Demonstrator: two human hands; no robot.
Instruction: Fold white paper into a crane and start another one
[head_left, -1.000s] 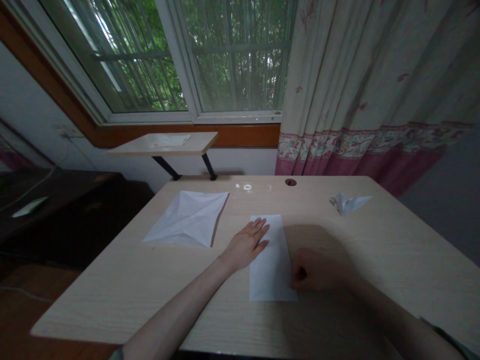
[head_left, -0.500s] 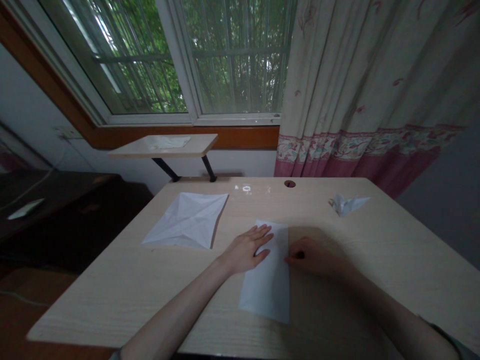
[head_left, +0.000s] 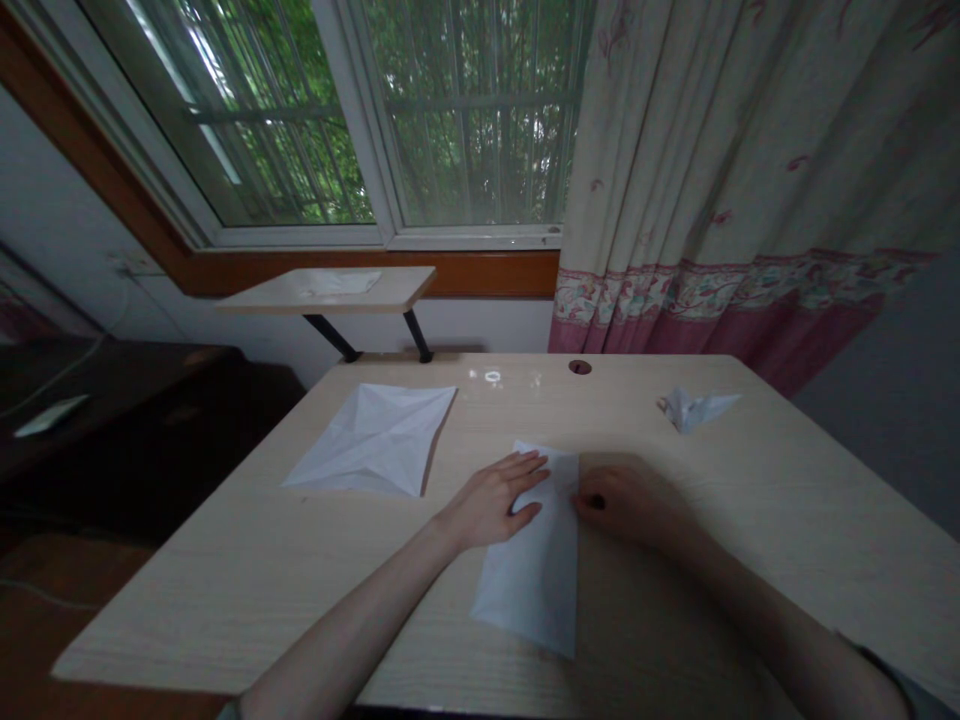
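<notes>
A rectangular sheet of white paper (head_left: 536,570) lies flat on the light wood-grain desk (head_left: 217,600), right of centre and near the edge closest to the person. Its long axis runs from the far side of the desk toward the person, and its near end leans slightly left, with the lower corner pointing toward the person.

The left hand (head_left: 491,500) is spread, palm down, with the fingers together and pointing to the right. Its fingertips rest on the upper left part of the sheet. The right hand (head_left: 626,505) is curled, with the fingers at the right edge of the sheet, near its far end. Whether those fingers pinch the paper cannot be told from this view.

A creased square of white paper (head_left: 371,440) lies on the desk left of the left hand, well apart from the sheet. A folded paper bird (head_left: 694,407) sits toward the far right corner of the desk. Beyond the desk stands a small shelf (head_left: 390,292), with a window (head_left: 465,120) and a floral curtain (head_left: 712,170) behind it.
</notes>
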